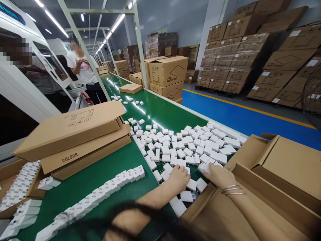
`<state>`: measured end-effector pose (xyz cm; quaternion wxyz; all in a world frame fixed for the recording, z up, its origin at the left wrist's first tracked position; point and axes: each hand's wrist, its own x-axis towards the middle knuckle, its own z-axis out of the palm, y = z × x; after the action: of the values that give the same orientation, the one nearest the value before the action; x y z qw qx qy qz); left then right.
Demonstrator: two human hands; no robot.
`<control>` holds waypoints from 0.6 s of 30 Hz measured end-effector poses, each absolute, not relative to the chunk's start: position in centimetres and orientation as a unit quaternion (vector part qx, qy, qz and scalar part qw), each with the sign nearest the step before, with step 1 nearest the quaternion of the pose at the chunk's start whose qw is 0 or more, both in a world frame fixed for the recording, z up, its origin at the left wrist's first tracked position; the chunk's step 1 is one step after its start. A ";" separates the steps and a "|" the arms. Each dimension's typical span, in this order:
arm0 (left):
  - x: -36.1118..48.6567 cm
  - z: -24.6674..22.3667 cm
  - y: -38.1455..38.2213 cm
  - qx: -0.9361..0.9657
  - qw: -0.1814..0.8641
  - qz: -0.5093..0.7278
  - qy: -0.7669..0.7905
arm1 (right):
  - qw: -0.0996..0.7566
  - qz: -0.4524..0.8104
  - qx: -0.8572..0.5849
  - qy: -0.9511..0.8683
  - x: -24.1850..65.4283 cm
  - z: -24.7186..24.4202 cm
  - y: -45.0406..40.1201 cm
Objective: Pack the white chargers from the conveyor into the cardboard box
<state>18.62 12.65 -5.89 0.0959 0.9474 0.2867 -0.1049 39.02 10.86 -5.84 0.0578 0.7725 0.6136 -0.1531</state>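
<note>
Dozens of small white plastic charger blocks [190, 147] lie heaped on the green belt [160, 110] at my twelve o'clock. My left hand [178, 179] rests curled on them; my right hand [218, 174] pinches one block, open brown cardboard box [283, 174] at three o'clock.

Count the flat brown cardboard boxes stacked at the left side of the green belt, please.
3: the top flat brown cardboard box lies tilted, the middle box reads COLOUR, the bottom box rests on the green belt. Others may be hidden behind.
</note>
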 end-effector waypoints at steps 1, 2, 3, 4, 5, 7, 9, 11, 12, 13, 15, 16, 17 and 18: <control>18.7 -5.9 12.6 0.950 0.103 -0.100 0.278 | 0.050 -0.164 0.769 0.615 39.5 -5.3 10.6; 18.8 -5.8 12.6 0.951 0.110 -0.097 0.272 | 0.037 -0.177 0.764 0.619 40.1 -4.8 10.4; 19.0 -5.7 12.7 0.951 0.117 -0.094 0.269 | 0.018 -0.192 0.756 0.626 40.5 -4.3 10.0; 19.1 -5.5 12.8 0.951 0.125 -0.093 0.267 | -0.003 -0.209 0.745 0.633 41.0 -3.8 9.7; 19.2 -5.1 13.0 0.950 0.133 -0.091 0.268 | -0.026 -0.227 0.733 0.640 41.3 -3.4 9.4; 18.9 -3.9 13.3 0.945 0.147 -0.079 0.281 | -0.069 -0.263 0.709 0.651 41.5 -2.7 8.7; 17.5 -2.0 13.3 0.935 0.158 -0.057 0.313 | -0.101 -0.307 0.673 0.665 40.9 -2.0 8.1; 14.7 0.2 12.4 0.920 0.166 -0.033 0.354 | -0.115 -0.356 0.620 0.690 39.3 -1.5 7.9; 12.8 1.2 11.6 0.910 0.173 -0.027 0.377 | -0.113 -0.379 0.586 0.707 38.1 -1.2 7.8; 10.7 2.1 10.5 0.899 0.179 -0.026 0.399 | -0.105 -0.397 0.550 0.727 36.7 -1.0 7.8; 6.5 3.5 7.8 0.865 0.196 -0.038 0.461 | -0.071 -0.411 0.483 0.770 33.0 -0.6 7.9; 4.5 3.9 6.3 0.847 0.192 -0.052 0.493 | -0.052 -0.405 0.455 0.792 30.9 -0.5 8.0; 2.8 4.2 4.9 0.829 0.185 -0.067 0.523 | -0.033 -0.390 0.432 0.812 28.6 -0.5 8.1; 1.4 4.2 3.7 0.814 0.177 -0.081 0.548 | -0.016 -0.368 0.416 0.832 26.2 -0.4 8.1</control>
<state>1.40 3.69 4.24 0.1768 0.8136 0.5480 -0.0810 26.18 8.09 -0.43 -0.0158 0.4156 0.8316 -0.3680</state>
